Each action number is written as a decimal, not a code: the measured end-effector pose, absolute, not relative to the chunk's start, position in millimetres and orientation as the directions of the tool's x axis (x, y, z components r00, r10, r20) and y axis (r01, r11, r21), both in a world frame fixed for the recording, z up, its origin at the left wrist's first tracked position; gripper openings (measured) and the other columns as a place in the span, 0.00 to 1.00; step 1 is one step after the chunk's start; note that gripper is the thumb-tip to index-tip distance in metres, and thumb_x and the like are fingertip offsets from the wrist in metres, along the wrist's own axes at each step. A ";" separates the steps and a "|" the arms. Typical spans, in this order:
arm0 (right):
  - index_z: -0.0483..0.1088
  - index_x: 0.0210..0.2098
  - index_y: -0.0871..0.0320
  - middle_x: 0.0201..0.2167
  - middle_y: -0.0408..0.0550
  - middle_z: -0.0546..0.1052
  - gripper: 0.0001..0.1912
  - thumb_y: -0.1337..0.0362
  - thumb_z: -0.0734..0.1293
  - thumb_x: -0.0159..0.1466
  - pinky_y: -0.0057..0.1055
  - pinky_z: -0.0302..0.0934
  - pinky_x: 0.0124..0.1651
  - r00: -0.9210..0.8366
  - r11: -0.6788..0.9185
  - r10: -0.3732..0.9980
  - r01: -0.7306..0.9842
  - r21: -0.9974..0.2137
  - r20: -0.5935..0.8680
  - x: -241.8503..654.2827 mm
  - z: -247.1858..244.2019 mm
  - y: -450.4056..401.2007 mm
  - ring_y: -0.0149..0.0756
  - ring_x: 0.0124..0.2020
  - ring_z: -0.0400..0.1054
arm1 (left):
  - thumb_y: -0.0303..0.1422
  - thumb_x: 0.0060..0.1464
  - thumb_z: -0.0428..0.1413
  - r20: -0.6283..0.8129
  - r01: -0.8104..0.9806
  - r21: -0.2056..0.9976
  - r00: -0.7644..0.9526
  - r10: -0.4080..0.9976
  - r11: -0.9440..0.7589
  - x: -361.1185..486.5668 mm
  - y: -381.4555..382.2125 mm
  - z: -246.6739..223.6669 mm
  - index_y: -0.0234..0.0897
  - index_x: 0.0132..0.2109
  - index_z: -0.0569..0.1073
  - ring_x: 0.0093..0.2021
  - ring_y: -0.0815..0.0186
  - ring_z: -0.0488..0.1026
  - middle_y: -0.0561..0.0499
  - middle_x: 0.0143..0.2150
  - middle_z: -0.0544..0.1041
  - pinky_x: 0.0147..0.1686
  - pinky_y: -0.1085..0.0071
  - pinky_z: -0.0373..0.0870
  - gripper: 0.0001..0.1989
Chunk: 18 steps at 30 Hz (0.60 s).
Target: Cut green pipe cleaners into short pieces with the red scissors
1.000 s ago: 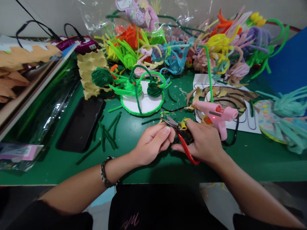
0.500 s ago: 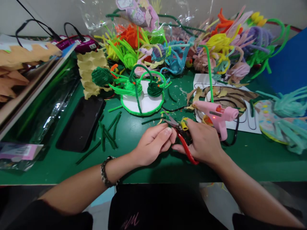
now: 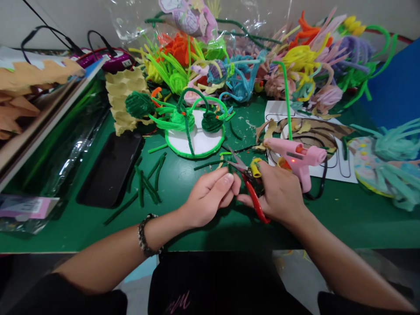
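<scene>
My left hand (image 3: 213, 194) pinches a short dark green pipe cleaner (image 3: 230, 168), most of it hidden by the fingers. My right hand (image 3: 278, 188) grips red-handled scissors (image 3: 252, 192), their blades apart and reaching past the left fingertips by the pipe cleaner's end. Something yellow wraps a finger or handle on that hand. Beyond the hands stands a white disc (image 3: 203, 142) edged in bright green, bearing green pipe-cleaner pieces. Several cut dark green pipe cleaners (image 3: 149, 186) lie to the left of my left hand.
A pink glue gun (image 3: 300, 157) with a green stick stands just beyond my right hand. To the left lie a black phone (image 3: 110, 170) and an egg-carton piece (image 3: 123, 98). Colourful pipe-cleaner bundles (image 3: 239, 83) crowd the back. A teal pipe-cleaner piece (image 3: 398, 144) lies far right.
My right hand and the scissors have shifted slightly right, away from the left fingers, and the blades now sit a little apart. My left hand stays nearly still.
</scene>
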State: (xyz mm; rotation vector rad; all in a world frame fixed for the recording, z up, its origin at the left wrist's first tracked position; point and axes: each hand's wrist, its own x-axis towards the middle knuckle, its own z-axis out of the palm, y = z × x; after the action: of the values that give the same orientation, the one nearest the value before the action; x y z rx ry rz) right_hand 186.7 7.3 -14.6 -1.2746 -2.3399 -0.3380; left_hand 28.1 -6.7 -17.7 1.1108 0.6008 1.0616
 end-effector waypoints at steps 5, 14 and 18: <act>0.58 0.23 0.57 0.14 0.42 0.64 0.26 0.42 0.47 0.58 0.27 0.45 0.22 -0.492 0.565 0.720 0.825 -0.002 0.489 186.0 -13.7 7.0 0.31 0.17 0.57 | 0.40 0.57 0.44 0.124 -0.384 0.922 0.410 0.904 0.048 28.6 -6.2 -20.2 0.34 0.26 0.61 0.11 0.79 0.46 0.62 0.12 0.52 0.11 0.79 0.43 0.16; 0.57 0.22 0.57 0.15 0.42 0.64 0.25 0.43 0.49 0.58 0.27 0.44 0.22 -0.509 0.583 0.713 0.812 -0.004 0.482 186.0 -12.9 7.5 0.30 0.17 0.58 | 0.41 0.56 0.43 0.111 -0.358 0.933 0.411 0.905 0.048 27.9 -6.8 -20.7 0.33 0.26 0.61 0.11 0.79 0.46 0.62 0.12 0.53 0.12 0.79 0.44 0.17; 0.58 0.22 0.57 0.15 0.42 0.64 0.25 0.43 0.49 0.58 0.26 0.44 0.22 -0.510 0.580 0.722 0.814 -0.007 0.468 186.0 -13.1 7.7 0.29 0.17 0.57 | 0.41 0.57 0.43 0.111 -0.331 0.943 0.410 0.905 0.034 27.8 -6.5 -20.9 0.34 0.26 0.61 0.12 0.78 0.47 0.62 0.12 0.53 0.12 0.78 0.45 0.17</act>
State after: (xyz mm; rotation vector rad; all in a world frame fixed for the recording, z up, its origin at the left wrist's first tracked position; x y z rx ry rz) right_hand 186.0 7.7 -13.1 -1.2344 -2.3902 -0.2974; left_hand 27.8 -6.5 -20.9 1.1645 0.6293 1.0538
